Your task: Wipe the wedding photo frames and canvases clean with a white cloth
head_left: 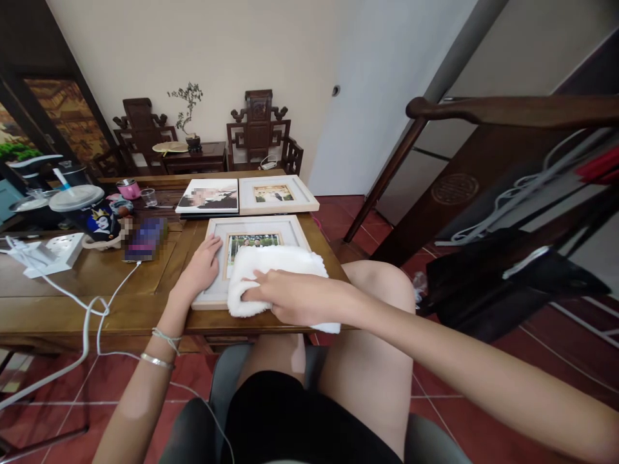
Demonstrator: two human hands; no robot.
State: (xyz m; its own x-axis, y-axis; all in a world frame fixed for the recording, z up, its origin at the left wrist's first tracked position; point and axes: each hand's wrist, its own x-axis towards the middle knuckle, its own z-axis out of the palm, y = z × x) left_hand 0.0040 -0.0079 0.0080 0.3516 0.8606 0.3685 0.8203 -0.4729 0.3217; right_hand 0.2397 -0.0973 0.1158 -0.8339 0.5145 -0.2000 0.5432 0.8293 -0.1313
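1. Head view, far left: I log a white power strip with its white cable trailing off the edge of the wooden table. Behind it are a lidded cup, a pink cup and a small glass.
2. Left of centre: the left hand lies flat, fingers spread, pressing on the left border of the photo frame. It grips nothing and only pins the frame down. Bracelets sit on that wrist.
3. Centre: the photo frame lies flat at the table's near edge, directly ahead of me, with its long axis running left to right. Its picture shows only above the cloth.
4. Centre-right: the white cloth covers the frame's lower right part. The right hand rests on top of the cloth, fingers curled loosely into it and pointing left. This hand is nearer the glass, while the left hand is at the frame's margin.
5. Further back: a frameless photo print and a second frame lie side by side, well apart from both hands.
6. Right: a dark wooden chair arm.
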